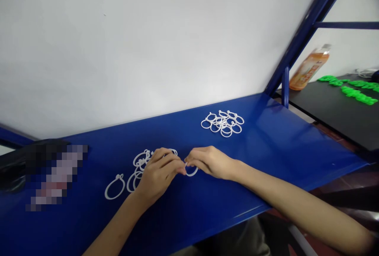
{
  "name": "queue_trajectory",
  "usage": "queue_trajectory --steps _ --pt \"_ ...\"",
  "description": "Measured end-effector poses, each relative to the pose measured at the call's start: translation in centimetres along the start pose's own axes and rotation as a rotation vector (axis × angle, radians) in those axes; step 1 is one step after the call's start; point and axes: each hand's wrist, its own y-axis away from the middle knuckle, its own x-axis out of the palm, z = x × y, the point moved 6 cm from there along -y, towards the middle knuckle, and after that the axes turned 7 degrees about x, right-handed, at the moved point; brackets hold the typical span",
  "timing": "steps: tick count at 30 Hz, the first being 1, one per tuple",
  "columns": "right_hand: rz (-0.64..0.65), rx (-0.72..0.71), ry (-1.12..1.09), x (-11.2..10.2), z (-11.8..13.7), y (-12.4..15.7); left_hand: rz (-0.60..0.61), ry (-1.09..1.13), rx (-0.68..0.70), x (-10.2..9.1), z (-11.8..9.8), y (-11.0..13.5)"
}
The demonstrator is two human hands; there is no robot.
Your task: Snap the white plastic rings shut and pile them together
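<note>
Over the middle of the blue table, my left hand (162,171) and my right hand (209,161) meet at a thin white ring (192,172). Fingertips of both hands pinch its upper left part, and its lower curve shows below my right fingers. Partly behind my left hand lies a group of white rings (135,181), each with a small knob or loop. One more white ring (115,187) rests apart at the left. Further back on the right is a loose pile of similar white rings (223,123), overlapping one another.
A black bag (17,165) lies at the table's left end, beside a blurred-out patch. The white wall (148,50) rises behind the blue table (183,224). On the right, past a blue metal post (299,38), a dark table (331,110) bears an orange drink bottle (310,68) and bright green pieces (359,95).
</note>
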Motion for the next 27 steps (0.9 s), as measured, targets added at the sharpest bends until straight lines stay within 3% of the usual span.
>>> queue_trajectory --steps 4,7,11,14,17,22,27 --pt "-0.252 0.120 0.138 -3.7 -2.4 -0.7 0.045 -0.211 -0.213 0.3 2.2 0.6" --pt "-0.497 0.406 0.337 -8.6 -6.4 -0.4 0.181 -0.348 -0.339 1.0 3.5 1.4" --pt "-0.507 0.728 0.477 -12.9 -11.9 -0.2 0.280 -0.384 -0.361 1.8 3.6 2.0" --pt "-0.460 0.831 0.509 -13.6 -14.5 -0.4 0.273 -0.360 -0.358 1.9 3.3 1.9" --pt "-0.442 0.853 0.524 -13.5 -15.3 -0.6 0.275 -0.360 -0.359 2.0 3.1 1.8" --pt "-0.445 0.847 0.561 -13.3 -14.4 -0.6 0.300 -0.368 -0.346 2.1 2.9 1.8" --pt "-0.455 0.784 0.619 -13.3 -13.1 -0.4 0.252 -0.337 -0.329 1.9 2.5 1.7"
